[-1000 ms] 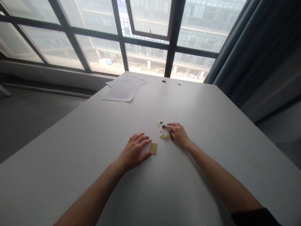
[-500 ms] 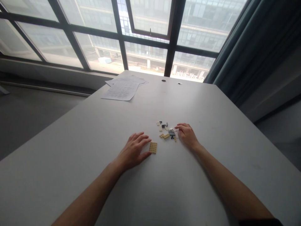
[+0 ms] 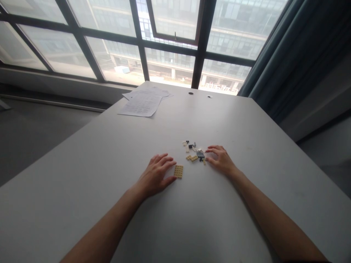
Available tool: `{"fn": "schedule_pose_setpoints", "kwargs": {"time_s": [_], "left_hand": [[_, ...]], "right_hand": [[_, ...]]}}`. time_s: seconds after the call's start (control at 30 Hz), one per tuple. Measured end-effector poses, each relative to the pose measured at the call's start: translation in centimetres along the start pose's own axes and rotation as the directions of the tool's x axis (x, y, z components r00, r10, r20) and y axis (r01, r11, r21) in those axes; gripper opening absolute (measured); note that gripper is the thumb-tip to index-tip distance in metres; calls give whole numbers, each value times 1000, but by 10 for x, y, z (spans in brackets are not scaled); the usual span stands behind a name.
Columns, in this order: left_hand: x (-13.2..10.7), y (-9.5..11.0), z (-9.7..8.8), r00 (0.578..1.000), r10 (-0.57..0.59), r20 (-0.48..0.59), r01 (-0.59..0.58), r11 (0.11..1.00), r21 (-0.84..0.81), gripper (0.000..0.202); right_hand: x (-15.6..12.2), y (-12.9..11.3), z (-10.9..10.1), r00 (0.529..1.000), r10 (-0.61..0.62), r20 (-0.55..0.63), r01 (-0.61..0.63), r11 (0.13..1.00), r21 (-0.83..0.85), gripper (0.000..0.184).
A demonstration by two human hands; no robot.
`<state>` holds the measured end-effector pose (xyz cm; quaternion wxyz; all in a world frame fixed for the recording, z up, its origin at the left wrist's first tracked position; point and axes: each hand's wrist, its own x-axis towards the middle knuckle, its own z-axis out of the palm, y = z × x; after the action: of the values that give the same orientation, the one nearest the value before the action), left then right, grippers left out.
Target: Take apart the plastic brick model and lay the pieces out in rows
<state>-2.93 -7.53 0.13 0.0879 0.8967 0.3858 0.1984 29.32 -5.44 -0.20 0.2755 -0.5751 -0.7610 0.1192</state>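
A tan studded building-brick plate (image 3: 178, 171) lies flat on the white table. Beside its left edge rests my left hand (image 3: 157, 173), fingers spread, the index fingertip and thumb tip at the plate's near and far left corners. To the right, my right hand (image 3: 221, 159) is open at the edge of a loose pile of small bricks, its thumb and fingers apart. Closest to its fingertips are a grey brick piece (image 3: 200, 155) and a white piece (image 3: 200, 150). Tan bricks (image 3: 193, 158) and a black piece (image 3: 190, 146) lie farther left in the pile.
Printed paper sheets (image 3: 142, 104) lie at the table's far left. Two round holes, one of them dark (image 3: 191, 93), sit near the back edge. Beyond the white table (image 3: 170, 226) stand a large window and, at right, a blue-grey curtain (image 3: 274, 58).
My right hand has shifted slightly right and toward me, and its thumb and fingers have spread apart. My left hand and the tan plate stay in place.
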Motion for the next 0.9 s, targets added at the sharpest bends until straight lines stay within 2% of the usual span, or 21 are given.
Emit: {"fn": "schedule_pose_setpoints", "kwargs": {"time_s": [0.23,0.5,0.67,0.77,0.9], "left_hand": [[0,0,0,1000,0,5,0,1000,10,45],[0,0,0,1000,3,6,-3,1000,10,45],[0,0,0,1000,6,-6,-6,1000,12,45],[0,0,0,1000,2,8,-2,1000,16,45],[0,0,0,1000,3,8,-3,1000,14,44]], "right_hand": [[-4,4,-5,999,-9,46,11,999,-46,26],[-6,3,-3,1000,10,16,-8,996,-91,21],[-10,8,0,999,14,-45,-19,993,-120,25],[-14,6,-2,997,-34,-62,28,996,-87,27],[-19,-3,-3,992,-127,-22,125,991,-56,23]]}}
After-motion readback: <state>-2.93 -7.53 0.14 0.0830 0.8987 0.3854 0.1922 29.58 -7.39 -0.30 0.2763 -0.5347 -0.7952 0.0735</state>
